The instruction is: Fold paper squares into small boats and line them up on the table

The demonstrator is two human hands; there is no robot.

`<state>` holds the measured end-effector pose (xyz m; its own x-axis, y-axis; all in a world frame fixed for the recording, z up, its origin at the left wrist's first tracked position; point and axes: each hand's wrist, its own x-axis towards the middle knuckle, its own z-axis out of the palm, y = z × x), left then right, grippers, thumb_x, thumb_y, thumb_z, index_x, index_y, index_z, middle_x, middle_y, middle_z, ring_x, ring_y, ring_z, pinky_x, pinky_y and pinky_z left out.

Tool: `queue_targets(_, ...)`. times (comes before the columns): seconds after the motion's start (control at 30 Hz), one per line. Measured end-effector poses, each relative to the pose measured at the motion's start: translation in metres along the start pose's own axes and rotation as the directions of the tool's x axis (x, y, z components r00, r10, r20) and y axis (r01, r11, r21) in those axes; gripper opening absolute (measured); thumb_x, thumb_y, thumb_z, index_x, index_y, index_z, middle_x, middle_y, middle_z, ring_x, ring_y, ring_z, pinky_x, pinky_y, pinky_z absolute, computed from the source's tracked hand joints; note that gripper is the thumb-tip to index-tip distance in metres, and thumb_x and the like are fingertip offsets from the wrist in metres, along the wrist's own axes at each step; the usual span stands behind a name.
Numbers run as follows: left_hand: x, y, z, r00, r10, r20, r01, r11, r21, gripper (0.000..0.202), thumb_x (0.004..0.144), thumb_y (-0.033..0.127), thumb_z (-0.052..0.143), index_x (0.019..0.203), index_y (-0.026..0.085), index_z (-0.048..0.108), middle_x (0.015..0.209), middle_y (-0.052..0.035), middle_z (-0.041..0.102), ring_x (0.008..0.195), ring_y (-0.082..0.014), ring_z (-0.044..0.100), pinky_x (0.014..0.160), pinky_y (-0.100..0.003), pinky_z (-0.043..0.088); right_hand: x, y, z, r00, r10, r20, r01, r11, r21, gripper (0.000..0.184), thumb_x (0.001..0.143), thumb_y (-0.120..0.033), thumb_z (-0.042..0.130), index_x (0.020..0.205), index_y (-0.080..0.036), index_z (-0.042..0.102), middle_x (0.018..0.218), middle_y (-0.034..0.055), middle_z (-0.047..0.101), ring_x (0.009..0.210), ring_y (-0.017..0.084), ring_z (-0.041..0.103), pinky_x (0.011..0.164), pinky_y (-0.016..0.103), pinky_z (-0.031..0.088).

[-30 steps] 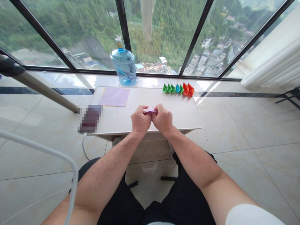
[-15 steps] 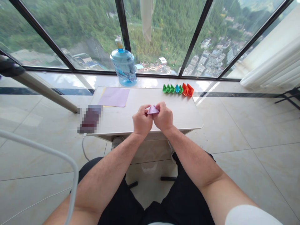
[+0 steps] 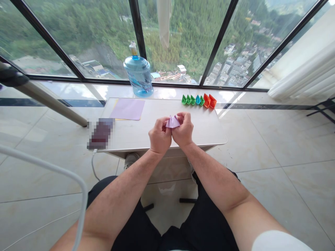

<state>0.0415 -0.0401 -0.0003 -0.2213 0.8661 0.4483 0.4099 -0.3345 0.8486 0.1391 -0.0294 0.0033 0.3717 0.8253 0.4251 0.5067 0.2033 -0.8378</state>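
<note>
Between my hands, above the front part of the white table [image 3: 131,136], is a small piece of folded purple paper [image 3: 173,122] with raised points. My left hand [image 3: 160,135] pinches its left side, thumb and fingers closed on it. On the other side my right hand [image 3: 183,129] grips the paper, its fingers curled round the edge. The thumbs lie close together under the paper. Part of the paper is hidden behind the fingers.
Purple paper sheets [image 3: 128,108] lie at the table's back left. Folded green, blue and orange paper pieces [image 3: 192,100] stand in a row at the back right. A blue water jug [image 3: 138,76] is behind the table. A blurred-out object [image 3: 101,134] with a cable sits front left.
The folded purple paper shows more spread points now. My right fingers have shifted slightly up and away from its right edge; both hands stay in nearly the same place.
</note>
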Motion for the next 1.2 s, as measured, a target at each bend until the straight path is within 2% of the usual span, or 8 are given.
queue_targets(0.2, 0.0, 0.008, -0.001, 1.0, -0.022, -0.016, 0.023, 1.0, 0.009, 0.013, 0.084, 0.019, 0.064, 0.096, 0.023, 0.068, 0.083, 0.0022, 0.076, 0.071, -0.0135, 0.069, 0.073, -0.023, 0.051, -0.003, 0.001, 0.001, 0.996, -0.067, -0.06, 0.07, 0.997, 0.045, 0.022, 0.085, -0.036, 0.066, 0.1, -0.024, 0.054, 0.089, 0.002, 0.071, 0.078, 0.019, 0.068, 0.071, 0.031, 0.052)
queue_targets(0.33, 0.004, 0.003, -0.003, 0.997, -0.08, 0.001, 0.08, 0.997, -0.018, 0.013, 0.083, 0.022, 0.069, 0.096, 0.023, 0.067, 0.082, 0.0019, 0.076, 0.07, -0.0142, 0.069, 0.072, -0.024, 0.052, -0.003, 0.006, -0.002, 0.983, -0.182, -0.021, 0.182, 0.983, -0.007, 0.018, 0.088, -0.035, 0.063, 0.102, -0.024, 0.057, 0.089, 0.0022, 0.072, 0.077, 0.018, 0.069, 0.07, 0.03, 0.052)
queue_targets(0.5, 0.01, -0.003, -0.008, 0.987, -0.157, 0.018, 0.158, 0.98, -0.119, 0.018, 0.082, 0.029, 0.072, 0.096, 0.023, 0.064, 0.082, 0.0002, 0.075, 0.07, -0.0156, 0.07, 0.068, -0.025, 0.053, 0.0, 0.011, -0.007, 0.908, -0.416, 0.042, 0.418, 0.904, -0.089, 0.012, 0.096, -0.031, 0.053, 0.098, -0.023, 0.061, 0.092, 0.0041, 0.075, 0.07, 0.014, 0.066, 0.069, 0.026, 0.051)
queue_targets(0.6, 0.01, -0.001, -0.01, 0.984, -0.176, 0.012, 0.177, 0.979, -0.097, 0.018, 0.08, 0.029, 0.073, 0.093, 0.023, 0.062, 0.082, 0.0003, 0.075, 0.07, -0.0158, 0.071, 0.067, -0.024, 0.053, 0.0, 0.012, -0.008, 0.882, -0.469, 0.041, 0.47, 0.872, -0.139, 0.01, 0.095, -0.028, 0.053, 0.097, -0.022, 0.061, 0.086, 0.0032, 0.074, 0.065, 0.013, 0.063, 0.065, 0.025, 0.048)
queue_targets(0.87, 0.006, -0.001, -0.006, 0.994, -0.08, -0.079, 0.075, 0.995, -0.07, 0.014, 0.078, 0.023, 0.071, 0.086, 0.023, 0.06, 0.076, 0.003, 0.07, 0.067, -0.0124, 0.065, 0.065, -0.022, 0.05, -0.003, 0.012, -0.003, 0.886, -0.463, -0.018, 0.452, 0.871, -0.192, 0.007, 0.084, -0.019, 0.054, 0.09, -0.023, 0.053, 0.072, -0.0012, 0.064, 0.057, 0.013, 0.056, 0.057, 0.025, 0.043)
queue_targets(1.07, 0.009, -0.001, -0.007, 0.994, -0.1, -0.04, 0.091, 0.981, -0.173, 0.018, 0.076, 0.023, 0.071, 0.089, 0.022, 0.058, 0.077, 0.0038, 0.069, 0.066, -0.0119, 0.065, 0.063, -0.022, 0.05, -0.003, 0.006, -0.008, 0.897, -0.438, 0.054, 0.437, 0.899, 0.028, 0.017, 0.084, -0.023, 0.06, 0.101, -0.022, 0.058, 0.089, 0.0022, 0.07, 0.068, 0.013, 0.062, 0.064, 0.026, 0.051)
queue_targets(1.13, 0.013, -0.001, -0.008, 0.99, -0.137, -0.012, 0.13, 0.961, -0.243, 0.021, 0.073, 0.021, 0.07, 0.091, 0.022, 0.058, 0.076, 0.0037, 0.069, 0.066, -0.0124, 0.065, 0.061, -0.023, 0.051, -0.001, 0.002, -0.011, 0.928, -0.35, 0.132, 0.322, 0.927, 0.192, 0.024, 0.084, -0.027, 0.062, 0.107, -0.022, 0.059, 0.093, 0.0018, 0.07, 0.072, 0.013, 0.064, 0.064, 0.026, 0.052)
queue_targets(1.2, 0.019, -0.002, -0.01, 0.982, -0.18, 0.05, 0.186, 0.918, -0.35, 0.024, 0.07, 0.019, 0.069, 0.091, 0.021, 0.058, 0.074, 0.0033, 0.067, 0.064, -0.0132, 0.065, 0.059, -0.024, 0.052, 0.005, -0.002, -0.014, 0.958, -0.185, 0.217, 0.093, 0.922, 0.376, 0.027, 0.086, -0.032, 0.06, 0.111, -0.023, 0.06, 0.091, 0.001, 0.069, 0.071, 0.012, 0.064, 0.061, 0.025, 0.052)
